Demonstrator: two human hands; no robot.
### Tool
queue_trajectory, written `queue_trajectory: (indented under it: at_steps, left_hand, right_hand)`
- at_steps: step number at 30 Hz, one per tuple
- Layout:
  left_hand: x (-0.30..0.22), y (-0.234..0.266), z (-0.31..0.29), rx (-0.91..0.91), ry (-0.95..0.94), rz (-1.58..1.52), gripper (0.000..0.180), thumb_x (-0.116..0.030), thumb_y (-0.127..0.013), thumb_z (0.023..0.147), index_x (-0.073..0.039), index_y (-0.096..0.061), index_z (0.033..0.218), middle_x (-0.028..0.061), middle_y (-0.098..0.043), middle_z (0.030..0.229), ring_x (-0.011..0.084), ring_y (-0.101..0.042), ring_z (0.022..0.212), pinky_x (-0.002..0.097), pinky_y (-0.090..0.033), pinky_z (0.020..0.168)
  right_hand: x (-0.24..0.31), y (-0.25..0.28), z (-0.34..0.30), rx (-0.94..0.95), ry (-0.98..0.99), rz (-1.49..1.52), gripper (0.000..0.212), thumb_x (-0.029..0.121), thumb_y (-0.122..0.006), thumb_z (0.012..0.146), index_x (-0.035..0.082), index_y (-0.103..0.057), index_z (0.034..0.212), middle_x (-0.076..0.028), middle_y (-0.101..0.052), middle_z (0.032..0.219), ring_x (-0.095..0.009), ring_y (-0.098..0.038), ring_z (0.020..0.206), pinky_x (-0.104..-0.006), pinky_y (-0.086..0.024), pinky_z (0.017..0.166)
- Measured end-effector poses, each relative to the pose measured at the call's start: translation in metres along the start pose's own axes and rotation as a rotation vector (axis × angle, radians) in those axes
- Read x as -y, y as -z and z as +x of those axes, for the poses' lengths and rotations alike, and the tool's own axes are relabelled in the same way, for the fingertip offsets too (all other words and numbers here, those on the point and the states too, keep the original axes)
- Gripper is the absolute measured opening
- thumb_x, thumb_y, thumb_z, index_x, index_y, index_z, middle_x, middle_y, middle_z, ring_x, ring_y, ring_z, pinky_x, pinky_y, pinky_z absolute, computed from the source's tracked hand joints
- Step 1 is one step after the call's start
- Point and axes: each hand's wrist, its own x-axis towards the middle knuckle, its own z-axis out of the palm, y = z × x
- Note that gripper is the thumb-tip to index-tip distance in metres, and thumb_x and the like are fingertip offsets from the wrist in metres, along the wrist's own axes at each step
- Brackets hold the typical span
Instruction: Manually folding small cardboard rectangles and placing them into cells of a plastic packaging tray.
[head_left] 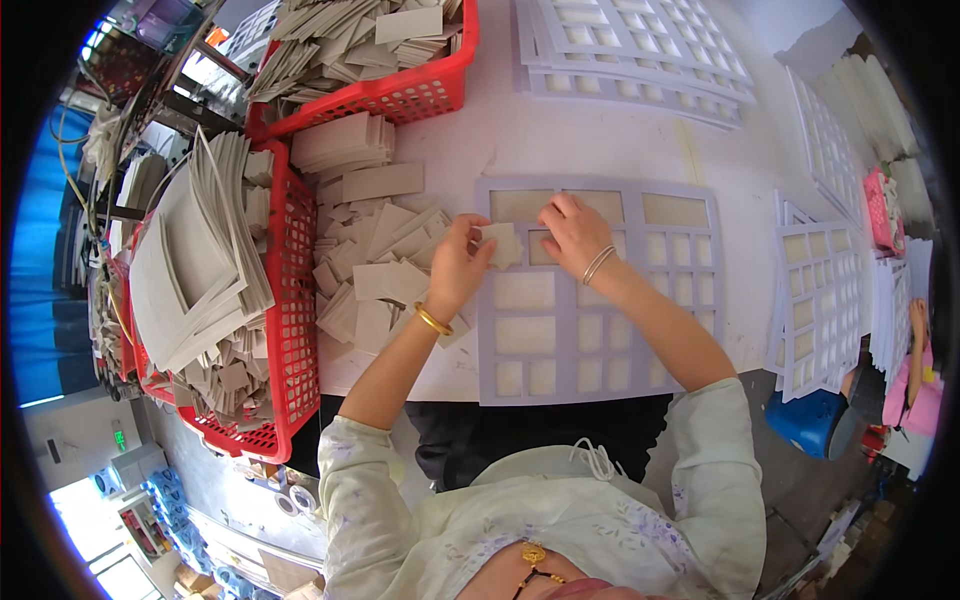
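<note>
A white panel [568, 295] with many rectangular openings lies flat on the table in front of me, beige showing inside the openings. My left hand [462, 262] is closed at the panel's left edge, thumb and fingers on a few small pale cardboard pieces [503, 246]. Over the panel's upper middle, my right hand [577, 232] has its fingers curled and pressed together, close to an opening. What its fingertips hold, if anything, is hidden. Left of the panel, loose cardboard pieces [392, 284] lie in a heap, some under my left forearm.
Two red plastic baskets full of cardboard offcuts stand on the left, one nearer [298, 320] and one farther [420, 92]. Stacked white grid panels [640, 60] lie at the back, with more grid panels [822, 300] at right. A blue stool [808, 422] stands beyond the table; another person's arm [916, 345] shows far right.
</note>
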Motion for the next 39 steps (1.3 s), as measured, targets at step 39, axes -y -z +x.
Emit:
queue_trajectory:
  at_steps: [39]
  left_hand:
    - [-0.02, -0.01, 0.011, 0.05, -0.32, 0.861, 0.012, -0.006, -0.061, 0.074, -0.01, -0.061, 0.085, 0.0058, -0.057, 0.092, 0.0278, -0.061, 0.078, 0.0403, -0.05, 0.06]
  right_hand:
    - [-0.041, 0.036, -0.038, 0.139, -0.511, 0.592, 0.01, 0.005, -0.06, 0.082, 0.004, -0.061, 0.091, -0.007, -0.067, 0.081, -0.015, -0.063, 0.068, -0.0279, -0.049, 0.062]
